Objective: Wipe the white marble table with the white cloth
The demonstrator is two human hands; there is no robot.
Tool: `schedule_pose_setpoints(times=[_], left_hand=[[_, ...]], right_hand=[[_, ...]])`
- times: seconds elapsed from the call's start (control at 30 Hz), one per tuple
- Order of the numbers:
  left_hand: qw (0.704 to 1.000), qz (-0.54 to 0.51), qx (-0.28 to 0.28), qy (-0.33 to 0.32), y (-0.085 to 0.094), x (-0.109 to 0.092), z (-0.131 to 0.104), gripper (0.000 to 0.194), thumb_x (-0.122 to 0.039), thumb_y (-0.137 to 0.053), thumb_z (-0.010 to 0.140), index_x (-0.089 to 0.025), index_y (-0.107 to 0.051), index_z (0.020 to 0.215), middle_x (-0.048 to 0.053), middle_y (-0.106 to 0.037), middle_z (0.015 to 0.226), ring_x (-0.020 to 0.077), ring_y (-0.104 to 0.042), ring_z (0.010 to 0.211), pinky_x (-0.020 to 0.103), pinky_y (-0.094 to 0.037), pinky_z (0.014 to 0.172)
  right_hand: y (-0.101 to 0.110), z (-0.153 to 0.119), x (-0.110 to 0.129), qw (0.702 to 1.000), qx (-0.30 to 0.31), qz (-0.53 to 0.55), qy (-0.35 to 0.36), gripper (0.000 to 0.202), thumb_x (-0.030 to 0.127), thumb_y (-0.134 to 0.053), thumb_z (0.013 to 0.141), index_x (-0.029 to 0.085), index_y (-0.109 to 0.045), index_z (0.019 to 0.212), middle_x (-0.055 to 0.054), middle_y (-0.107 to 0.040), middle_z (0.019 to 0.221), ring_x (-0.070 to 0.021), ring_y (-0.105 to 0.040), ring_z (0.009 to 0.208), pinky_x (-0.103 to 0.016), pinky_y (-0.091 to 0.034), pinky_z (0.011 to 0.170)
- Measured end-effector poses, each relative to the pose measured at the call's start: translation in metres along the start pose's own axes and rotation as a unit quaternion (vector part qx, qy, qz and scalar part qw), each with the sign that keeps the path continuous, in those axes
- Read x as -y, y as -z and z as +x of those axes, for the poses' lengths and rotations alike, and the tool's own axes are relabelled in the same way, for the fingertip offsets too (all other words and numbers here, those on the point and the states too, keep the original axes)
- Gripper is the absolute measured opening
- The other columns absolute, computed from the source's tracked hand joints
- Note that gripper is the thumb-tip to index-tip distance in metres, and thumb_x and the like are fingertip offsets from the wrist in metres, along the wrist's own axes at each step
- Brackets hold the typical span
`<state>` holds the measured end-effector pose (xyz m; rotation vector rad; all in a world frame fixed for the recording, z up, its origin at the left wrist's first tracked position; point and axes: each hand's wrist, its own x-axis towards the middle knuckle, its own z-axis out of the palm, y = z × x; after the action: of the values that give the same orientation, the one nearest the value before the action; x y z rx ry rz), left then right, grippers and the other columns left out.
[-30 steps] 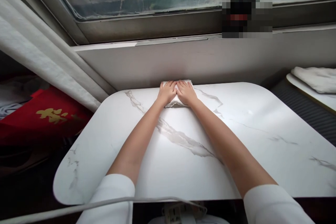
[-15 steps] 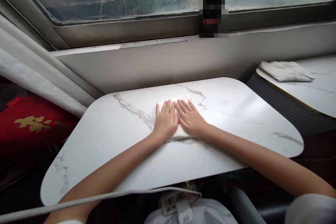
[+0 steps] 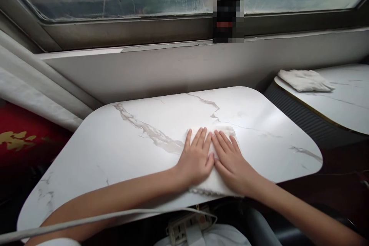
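A folded white cloth (image 3: pixel 211 186) lies flat on a white marble-patterned tabletop (image 3: pixel 161 119), close to its near edge. My left hand (image 3: pixel 196 157) presses down on the cloth's left half, palm down with the fingers stretched out. Beside it, my right hand (image 3: pixel 233 159) rests flat on the right half, fingers also extended. The two thumbs almost meet over the middle of the cloth. Much of the cloth is hidden beneath both palms.
Another white cloth (image 3: pixel 307 80) lies on a second marble-patterned table (image 3: pixel 351 100) at the right. A white cable (image 3: pixel 95 217) crosses in front, near a power strip (image 3: pixel 188 225). Behind stand a window ledge (image 3: pixel 161 46) and a curtain (image 3: pixel 34 80); red fabric (image 3: pixel 25 138) hangs at left.
Both hands have slid the cloth toward me and to the right, from the table's middle to its near edge. The view has shifted slightly to the right.
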<state>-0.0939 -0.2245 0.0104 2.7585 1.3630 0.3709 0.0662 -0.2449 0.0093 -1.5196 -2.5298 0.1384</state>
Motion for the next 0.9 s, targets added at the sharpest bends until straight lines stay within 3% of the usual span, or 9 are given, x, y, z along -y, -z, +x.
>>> schedule_pose_setpoints(times=[0.1,0.23,0.3,0.4,0.53,0.67,0.8,0.9], left_hand=[[0.999,-0.001,0.001,0.037,-0.005,0.037,0.046,0.050,-0.028,-0.028,0.093,-0.010,-0.033,0.140,0.011,-0.030,0.147,0.0206,-0.021,0.137,0.046,-0.008,0.113],[0.993,0.017,-0.022,0.113,-0.014,0.084,0.117,0.048,-0.023,-0.026,0.092,-0.013,-0.036,0.139,0.010,-0.033,0.146,0.0196,-0.025,0.136,0.044,-0.010,0.113],[0.987,0.025,-0.041,0.156,-0.018,0.099,0.145,0.048,-0.022,-0.025,0.092,-0.013,-0.037,0.138,0.010,-0.034,0.146,0.0199,-0.026,0.135,0.045,-0.011,0.112],[0.977,0.035,-0.057,0.204,-0.024,0.106,0.171,0.048,-0.022,-0.025,0.092,-0.012,-0.039,0.137,0.011,-0.036,0.145,0.0208,-0.027,0.135,0.046,-0.011,0.112],[0.970,0.051,-0.067,0.230,-0.027,0.102,0.183,0.048,-0.022,-0.025,0.092,-0.013,-0.039,0.137,0.011,-0.036,0.144,0.0208,-0.027,0.135,0.047,-0.011,0.112],[0.971,0.053,-0.064,0.224,-0.027,0.090,0.178,0.049,-0.024,-0.025,0.093,-0.013,-0.035,0.140,0.010,-0.031,0.147,0.0204,-0.024,0.136,0.046,-0.010,0.112],[0.976,0.046,-0.066,0.205,-0.028,0.059,0.159,0.049,-0.024,-0.024,0.094,-0.011,-0.034,0.140,0.013,-0.031,0.147,0.0223,-0.024,0.137,0.047,-0.011,0.112],[0.983,0.041,-0.065,0.167,-0.029,0.022,0.134,0.051,-0.024,-0.022,0.094,-0.008,-0.032,0.141,0.014,-0.031,0.146,0.0237,-0.021,0.137,0.050,-0.010,0.111]], right_hand=[[0.001,0.062,-0.020,0.996,0.040,0.038,-0.065,0.058,0.032,-0.025,0.093,0.007,-0.019,0.145,-0.013,-0.014,0.152,-0.0236,-0.008,0.140,-0.048,-0.010,0.113],[-0.001,0.151,-0.053,0.995,-0.017,0.038,-0.086,0.055,0.028,-0.024,0.092,0.007,-0.028,0.143,-0.011,-0.024,0.150,-0.0205,-0.017,0.139,-0.043,-0.010,0.113],[-0.003,0.184,-0.068,0.996,-0.036,0.028,-0.077,0.053,0.024,-0.025,0.091,0.008,-0.031,0.141,-0.009,-0.028,0.149,-0.0191,-0.020,0.138,-0.041,-0.011,0.112],[-0.004,0.211,-0.087,0.997,-0.038,0.022,-0.057,0.053,0.021,-0.026,0.089,0.009,-0.034,0.140,-0.008,-0.030,0.148,-0.0180,-0.023,0.136,-0.039,-0.013,0.112],[-0.004,0.217,-0.100,0.998,-0.049,0.009,-0.039,0.053,0.019,-0.025,0.089,0.008,-0.035,0.140,-0.009,-0.032,0.147,-0.0182,-0.025,0.136,-0.038,-0.014,0.111],[-0.004,0.202,-0.103,0.999,-0.049,-0.008,-0.022,0.054,0.021,-0.023,0.090,0.006,-0.031,0.141,-0.011,-0.029,0.149,-0.0198,-0.023,0.137,-0.040,-0.015,0.111],[-0.001,0.164,-0.107,0.999,-0.040,-0.026,-0.010,0.054,0.023,-0.021,0.091,0.006,-0.030,0.142,-0.012,-0.028,0.149,-0.0210,-0.022,0.137,-0.042,-0.016,0.111],[0.002,0.114,-0.107,0.999,-0.042,-0.024,0.017,0.054,0.026,-0.021,0.092,0.008,-0.029,0.142,-0.012,-0.028,0.149,-0.0218,-0.021,0.137,-0.045,-0.018,0.110]])
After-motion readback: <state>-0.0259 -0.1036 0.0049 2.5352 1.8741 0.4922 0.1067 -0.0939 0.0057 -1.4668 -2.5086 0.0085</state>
